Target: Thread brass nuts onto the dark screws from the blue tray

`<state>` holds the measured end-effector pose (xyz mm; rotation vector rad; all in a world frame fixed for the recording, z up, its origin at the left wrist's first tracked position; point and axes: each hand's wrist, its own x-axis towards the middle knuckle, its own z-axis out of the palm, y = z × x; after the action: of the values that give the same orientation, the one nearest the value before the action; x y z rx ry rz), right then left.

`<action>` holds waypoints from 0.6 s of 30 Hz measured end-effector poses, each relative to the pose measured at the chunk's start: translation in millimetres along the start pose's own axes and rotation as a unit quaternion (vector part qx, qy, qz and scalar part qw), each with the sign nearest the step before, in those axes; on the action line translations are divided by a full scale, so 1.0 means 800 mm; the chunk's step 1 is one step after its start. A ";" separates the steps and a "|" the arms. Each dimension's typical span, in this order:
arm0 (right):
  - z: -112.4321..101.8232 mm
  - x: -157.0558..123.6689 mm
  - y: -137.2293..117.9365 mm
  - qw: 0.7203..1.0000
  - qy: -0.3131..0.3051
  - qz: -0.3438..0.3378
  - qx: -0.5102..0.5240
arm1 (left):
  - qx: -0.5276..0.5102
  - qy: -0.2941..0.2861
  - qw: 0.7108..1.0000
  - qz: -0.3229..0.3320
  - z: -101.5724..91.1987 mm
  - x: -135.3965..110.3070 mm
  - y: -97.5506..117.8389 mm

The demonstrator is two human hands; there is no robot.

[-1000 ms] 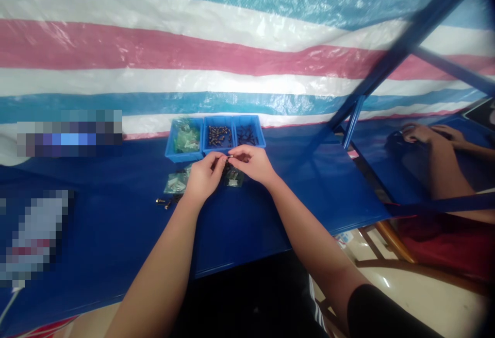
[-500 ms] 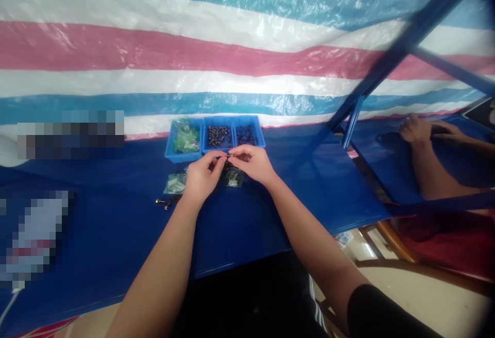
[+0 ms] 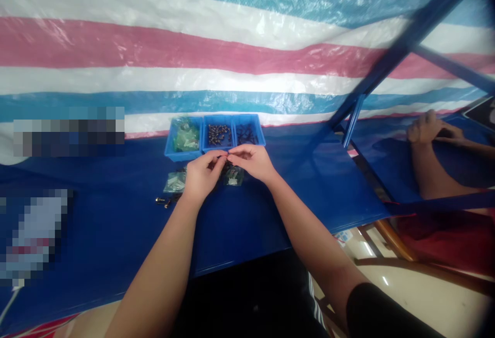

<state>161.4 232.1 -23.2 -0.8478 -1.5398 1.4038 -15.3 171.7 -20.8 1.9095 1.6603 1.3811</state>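
Observation:
My left hand (image 3: 203,175) and my right hand (image 3: 251,162) meet fingertip to fingertip just in front of the blue bins. Both are closed in a pinch, around something small that the fingers hide. Below them lie two small clear bags, one bag (image 3: 175,182) left of my left hand and another bag (image 3: 234,176) under my right. Loose brass-and-dark screw-like parts (image 3: 161,202) rest on the table near my left wrist. More dark pieces, partly covered by my hands, lie between the bags.
Three blue bins stand in a row: a left bin (image 3: 181,156) with greenish bags, a middle bin (image 3: 208,149) with small brass-and-dark parts, a right bin (image 3: 262,137) with dark parts. A blue metal frame (image 3: 371,85) rises at right. Beyond it are another person's hands (image 3: 425,129).
My hands stay almost in place, fingertips still together, with the small piece between them now less visible. The other person's hands at right have shifted slightly.

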 end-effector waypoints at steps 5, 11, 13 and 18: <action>0.002 0.001 0.005 0.999 -0.017 -0.016 0.034 | 0.003 0.011 1.000 -0.009 -0.001 0.000 0.001; 0.003 0.002 0.006 0.999 -0.013 -0.023 0.027 | 0.016 -0.005 1.000 -0.021 -0.001 0.000 -0.001; 0.003 0.002 0.007 0.999 -0.013 -0.028 0.028 | 0.020 -0.009 1.000 -0.016 -0.001 0.001 -0.002; 0.004 0.001 0.008 0.999 -0.013 -0.039 0.024 | 0.015 -0.009 1.000 -0.010 -0.002 0.001 -0.003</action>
<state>157.4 232.8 -29.6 -0.7363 -1.5368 1.3953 -18.1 172.5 -21.5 1.9109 1.6961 1.3344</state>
